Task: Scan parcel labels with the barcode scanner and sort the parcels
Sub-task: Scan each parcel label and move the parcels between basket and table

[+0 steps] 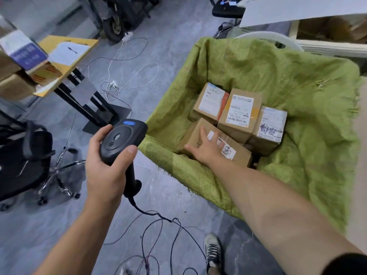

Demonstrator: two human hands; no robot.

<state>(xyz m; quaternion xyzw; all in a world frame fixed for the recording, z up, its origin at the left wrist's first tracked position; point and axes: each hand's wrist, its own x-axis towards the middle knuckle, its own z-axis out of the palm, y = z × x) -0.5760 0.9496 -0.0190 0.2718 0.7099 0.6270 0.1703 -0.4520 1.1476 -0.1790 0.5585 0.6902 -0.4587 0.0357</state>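
My left hand (105, 165) grips a black barcode scanner (123, 141) with a blue button, held above the floor just left of the bin. My right hand (206, 145) reaches into a bin lined with green cloth (297, 80) and lies with spread fingers on top of the nearest cardboard parcel (193, 135), partly covering its label. Three more labelled parcels lie behind it: one at the back left (210, 101), one in the middle (239, 112), one at the right (270, 126) with handwriting on its label.
The scanner's cable (158, 221) trails over the grey floor with other loose wires. My shoe (212, 253) stands near them. A black office chair (25, 161) is at the left, a small table with yellow boxes (59, 62) behind it, white cables (119, 76) beyond.
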